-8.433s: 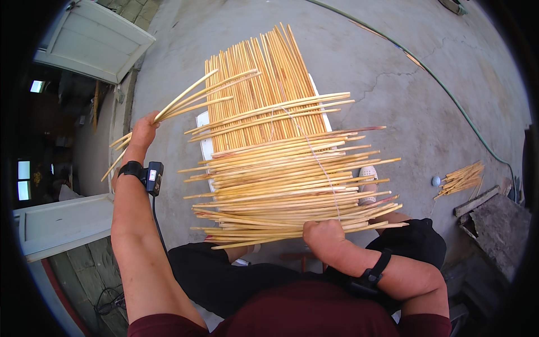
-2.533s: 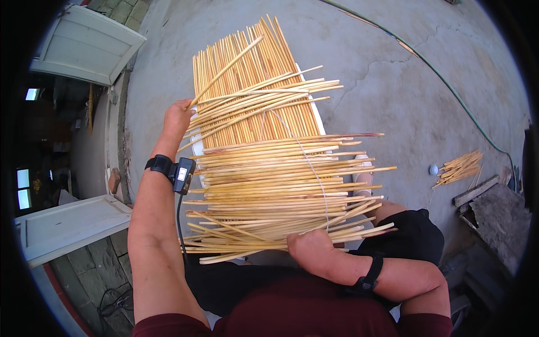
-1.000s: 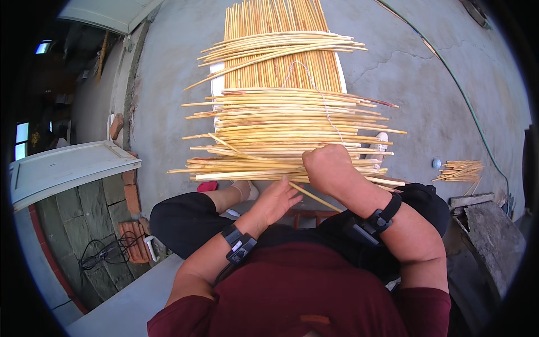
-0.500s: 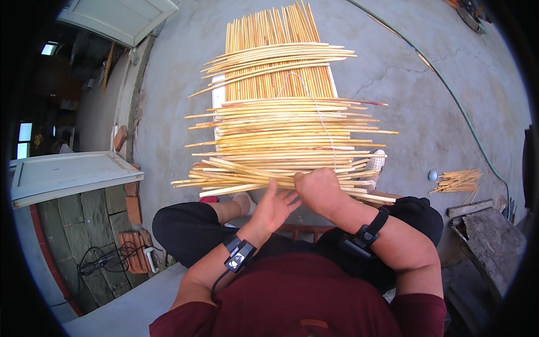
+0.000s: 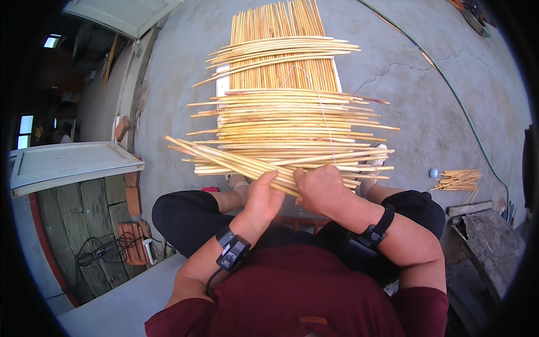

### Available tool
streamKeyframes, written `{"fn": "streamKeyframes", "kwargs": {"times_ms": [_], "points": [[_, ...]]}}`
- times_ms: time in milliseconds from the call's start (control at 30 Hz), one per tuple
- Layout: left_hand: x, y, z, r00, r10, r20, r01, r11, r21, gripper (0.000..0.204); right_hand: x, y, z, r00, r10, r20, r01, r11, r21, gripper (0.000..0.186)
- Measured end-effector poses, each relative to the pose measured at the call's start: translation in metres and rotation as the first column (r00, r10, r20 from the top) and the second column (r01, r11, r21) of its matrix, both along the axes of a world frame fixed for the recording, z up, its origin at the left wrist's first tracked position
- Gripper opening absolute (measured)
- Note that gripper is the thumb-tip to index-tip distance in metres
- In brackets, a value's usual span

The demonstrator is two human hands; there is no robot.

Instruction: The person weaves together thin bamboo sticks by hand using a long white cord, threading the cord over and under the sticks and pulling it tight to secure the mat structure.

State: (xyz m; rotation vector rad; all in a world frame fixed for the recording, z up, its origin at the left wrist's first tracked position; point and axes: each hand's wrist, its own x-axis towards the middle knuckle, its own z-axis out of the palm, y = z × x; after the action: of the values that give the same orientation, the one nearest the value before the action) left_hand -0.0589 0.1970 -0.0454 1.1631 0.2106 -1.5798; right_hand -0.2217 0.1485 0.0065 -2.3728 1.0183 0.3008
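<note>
Slender yellow stalks lie crosswise in a broad layer point(image 5: 281, 119) before me. They rest over a mat of lengthwise stalks point(image 5: 269, 74) on a white board point(image 5: 223, 84). Near my lap, a slanting bundle of stalks point(image 5: 224, 159) is gripped by my left hand point(image 5: 265, 196), thumb over the top. Closed fingers of my right hand point(image 5: 324, 188) grasp the bundle's right part; its palm and fingertips are partly hidden. A thin white thread point(image 5: 321, 106) runs over the layer toward my right hand. Farther off, a smaller crosswise group of stalks point(image 5: 281, 48) lies on the mat.
Short stalks point(image 5: 457, 180) are piled on the concrete at the right, beside a pale blue ball-like item point(image 5: 433, 173). A green hose point(image 5: 455, 101) curves along that side. At left are a white door panel point(image 5: 73, 163), bricks point(image 5: 133, 201) and a tangled black cable point(image 5: 106, 250).
My left hand has gone from open fingers to gripping the stalks. The bundle's left end has swung up and away from me, so it now slants. My right hand stays closed on it.
</note>
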Motion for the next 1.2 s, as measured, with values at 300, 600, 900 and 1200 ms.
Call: {"fn": "streamKeyframes", "kwargs": {"times_ms": [300, 600, 900, 1200], "points": [[0.025, -0.047, 0.001, 0.990, -0.142, -0.001, 0.138, 0.960, -0.246, 0.043, -0.006, -0.059, -0.006, 0.987, -0.152, 0.058, 0.162, 0.947, -0.278, 0.012], [0.068, -0.018, -0.029, 0.693, -0.720, 0.028, 0.713, 0.691, 0.124, 0.036, -0.008, -0.097, 0.007, 0.971, -0.234, 0.048, 0.236, 0.907, -0.350, 0.014], [0.031, -0.046, -0.086, 0.951, -0.310, -0.024, 0.308, 0.949, -0.064, 0.039, -0.021, -0.091, 0.001, 0.958, -0.250, 0.139, 0.283, 0.901, -0.329, 0.016], [0.033, -0.051, -0.083, 0.790, -0.515, 0.332, 0.502, 0.855, 0.133, 0.042, -0.019, -0.086, -0.005, 0.983, -0.183, -0.007, 0.176, 0.953, -0.248, 0.011]]}}
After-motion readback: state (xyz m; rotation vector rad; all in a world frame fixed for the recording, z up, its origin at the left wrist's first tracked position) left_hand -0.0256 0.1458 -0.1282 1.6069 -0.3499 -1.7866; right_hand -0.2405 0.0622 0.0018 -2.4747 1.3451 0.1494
